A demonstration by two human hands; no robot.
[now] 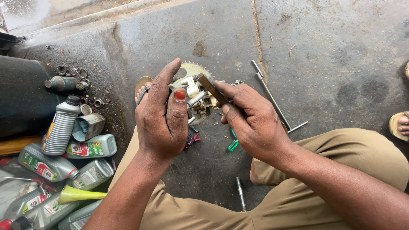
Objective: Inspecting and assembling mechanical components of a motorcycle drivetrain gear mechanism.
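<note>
Left hand (161, 119) is curling tight around a small metal part (192, 96), with the thumb sticking up. Right hand (251, 123) is closing its fingers on a brown-handled tool (211, 88) and pressing the tip against that part. Both hands are holding these just in front of a toothed sprocket (192, 69) lying on the grey floor (332, 51). Right of the sprocket, a long T-shaped wrench (272, 98) is lying flat. Left of the sprocket, grey oil bottles (61, 127) are sitting in a heap with caps on, so I cannot tell what is inside. A yellow funnel (79, 195) is lying among them.
</note>
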